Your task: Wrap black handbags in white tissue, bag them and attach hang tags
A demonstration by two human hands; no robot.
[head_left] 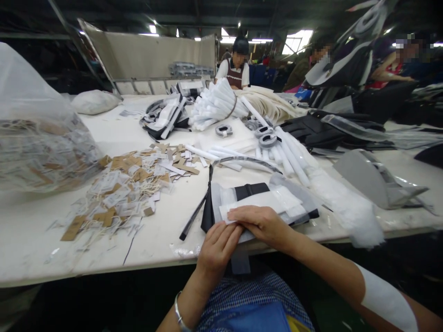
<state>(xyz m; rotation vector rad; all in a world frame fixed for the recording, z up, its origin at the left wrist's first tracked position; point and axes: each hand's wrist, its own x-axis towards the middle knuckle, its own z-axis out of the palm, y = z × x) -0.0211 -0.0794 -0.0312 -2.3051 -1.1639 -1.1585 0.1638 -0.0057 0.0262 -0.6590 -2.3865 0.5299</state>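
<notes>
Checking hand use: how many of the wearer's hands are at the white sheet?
2: left hand at the near edge of the white sheet, right hand over it.

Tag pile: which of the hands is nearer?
Left. The left hand is to the right of the tag pile; the right hand is farther right, touching the white sheet.
</notes>
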